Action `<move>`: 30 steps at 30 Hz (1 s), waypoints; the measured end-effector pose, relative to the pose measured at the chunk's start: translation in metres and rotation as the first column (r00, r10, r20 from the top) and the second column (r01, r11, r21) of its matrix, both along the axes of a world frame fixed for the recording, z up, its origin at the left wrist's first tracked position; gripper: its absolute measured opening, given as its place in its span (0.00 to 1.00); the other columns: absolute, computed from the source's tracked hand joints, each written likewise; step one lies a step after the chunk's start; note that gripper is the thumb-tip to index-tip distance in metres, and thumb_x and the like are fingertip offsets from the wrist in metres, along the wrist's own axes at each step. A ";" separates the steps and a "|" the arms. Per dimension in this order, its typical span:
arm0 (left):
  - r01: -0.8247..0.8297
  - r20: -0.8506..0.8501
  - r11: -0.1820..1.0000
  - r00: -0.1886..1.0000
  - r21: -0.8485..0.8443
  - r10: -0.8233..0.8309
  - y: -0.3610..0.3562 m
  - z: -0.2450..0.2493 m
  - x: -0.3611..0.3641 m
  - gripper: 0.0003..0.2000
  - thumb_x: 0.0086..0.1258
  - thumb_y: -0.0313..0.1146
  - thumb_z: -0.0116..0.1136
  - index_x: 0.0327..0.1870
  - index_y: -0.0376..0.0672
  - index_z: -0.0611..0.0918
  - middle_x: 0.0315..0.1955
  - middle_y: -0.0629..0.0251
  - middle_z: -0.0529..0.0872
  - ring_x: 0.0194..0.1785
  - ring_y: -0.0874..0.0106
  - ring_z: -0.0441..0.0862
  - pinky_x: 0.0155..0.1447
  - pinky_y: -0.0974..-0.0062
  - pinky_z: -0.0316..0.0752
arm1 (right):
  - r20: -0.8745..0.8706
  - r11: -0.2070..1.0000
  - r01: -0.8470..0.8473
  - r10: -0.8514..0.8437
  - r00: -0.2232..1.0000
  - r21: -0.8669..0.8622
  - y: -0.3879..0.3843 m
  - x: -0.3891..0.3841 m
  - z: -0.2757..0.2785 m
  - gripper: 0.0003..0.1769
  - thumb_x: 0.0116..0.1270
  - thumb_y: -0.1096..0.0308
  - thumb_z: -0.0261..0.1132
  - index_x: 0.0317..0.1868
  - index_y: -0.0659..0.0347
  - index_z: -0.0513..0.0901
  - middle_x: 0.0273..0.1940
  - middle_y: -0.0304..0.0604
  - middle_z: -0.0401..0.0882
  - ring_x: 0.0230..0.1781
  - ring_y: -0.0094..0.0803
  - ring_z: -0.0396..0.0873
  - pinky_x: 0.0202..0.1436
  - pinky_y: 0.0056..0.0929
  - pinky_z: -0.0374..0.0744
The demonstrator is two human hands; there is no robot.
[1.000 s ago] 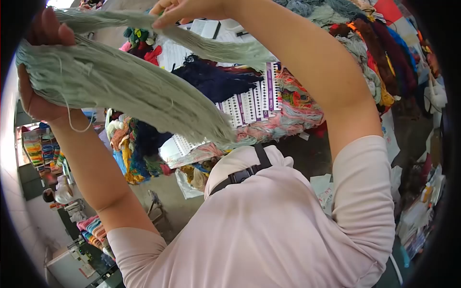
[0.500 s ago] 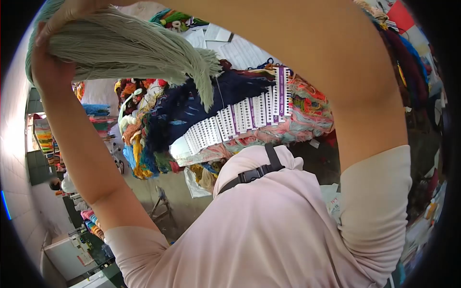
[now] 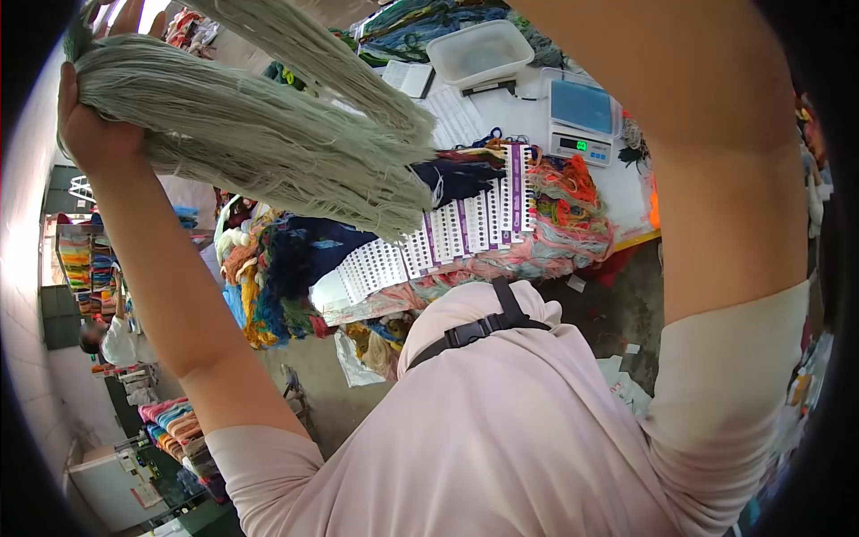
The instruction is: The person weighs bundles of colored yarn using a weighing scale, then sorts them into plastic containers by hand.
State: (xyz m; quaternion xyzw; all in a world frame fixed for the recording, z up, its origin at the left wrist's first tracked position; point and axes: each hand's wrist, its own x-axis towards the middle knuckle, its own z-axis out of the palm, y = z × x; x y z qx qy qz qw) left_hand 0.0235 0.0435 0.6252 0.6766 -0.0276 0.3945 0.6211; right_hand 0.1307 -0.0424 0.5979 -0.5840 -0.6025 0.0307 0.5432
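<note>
and over the cluttered table (image 3: 631,192) the pale green skein (image 3: 250,134) is held aloft in two loose bunches, left hand (image 3: 103,136) gripping one end, right hand out of sight—strand-spreading, it seems, and next a steady hold looks needed

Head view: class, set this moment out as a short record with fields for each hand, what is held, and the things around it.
Left hand: raised, holding the pale green yarn; hand at upper left
Right hand: out of view; its arm runs off the top edge
Yarn form: long loose strands, in two hanging parts
Below the yarn in view: navy yarn and white-and-purple card strips
Farther back: plastic container, left of a scale with a lit green display
Background, left: another person
</note>
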 end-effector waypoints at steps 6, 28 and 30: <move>0.830 0.061 0.513 0.537 -0.220 -0.842 0.094 0.004 -0.015 0.27 0.72 0.39 0.38 0.64 0.25 0.63 0.61 0.39 0.69 0.64 0.49 0.68 0.69 0.50 0.60 | 0.000 0.997 -0.064 0.064 0.998 -0.032 0.015 0.009 -0.003 0.31 0.64 0.51 0.59 0.51 0.76 0.78 0.48 0.60 0.80 0.46 0.48 0.80 0.50 0.40 0.75; -0.122 0.001 0.916 0.991 -0.383 0.132 0.039 0.000 0.005 0.23 0.72 0.30 0.42 0.65 0.27 0.63 0.63 0.42 0.67 0.67 0.53 0.64 0.73 0.54 0.54 | -0.019 0.967 -0.230 0.229 0.973 -0.109 0.005 0.041 -0.021 0.15 0.52 0.65 0.63 0.41 0.58 0.85 0.39 0.54 0.83 0.43 0.45 0.82 0.48 0.38 0.79; -0.093 0.010 0.909 0.994 -0.407 0.106 0.044 -0.010 0.006 0.23 0.72 0.30 0.42 0.65 0.27 0.63 0.63 0.43 0.68 0.67 0.54 0.64 0.73 0.54 0.53 | 0.988 0.978 0.208 -0.042 0.148 0.010 -0.015 0.040 -0.013 0.11 0.58 0.67 0.64 0.40 0.60 0.83 0.36 0.49 0.84 0.39 0.43 0.83 0.44 0.36 0.81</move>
